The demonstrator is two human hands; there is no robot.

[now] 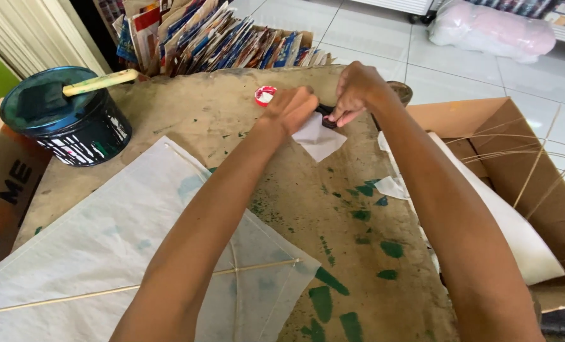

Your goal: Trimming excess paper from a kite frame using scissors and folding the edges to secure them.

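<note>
Two hands meet over a white paper piece (318,140) on the stained worktable (282,209). Our left hand (290,109) pinches the paper's top corner with fingers pressed together; our right hand (357,92) closes on a small dark object (326,116) touching that paper. Just left of the paper sits a red-and-white cap (264,95). Nearer us than the paper lies a white kite (105,247); far left stands a black paint tin (73,120).
</note>
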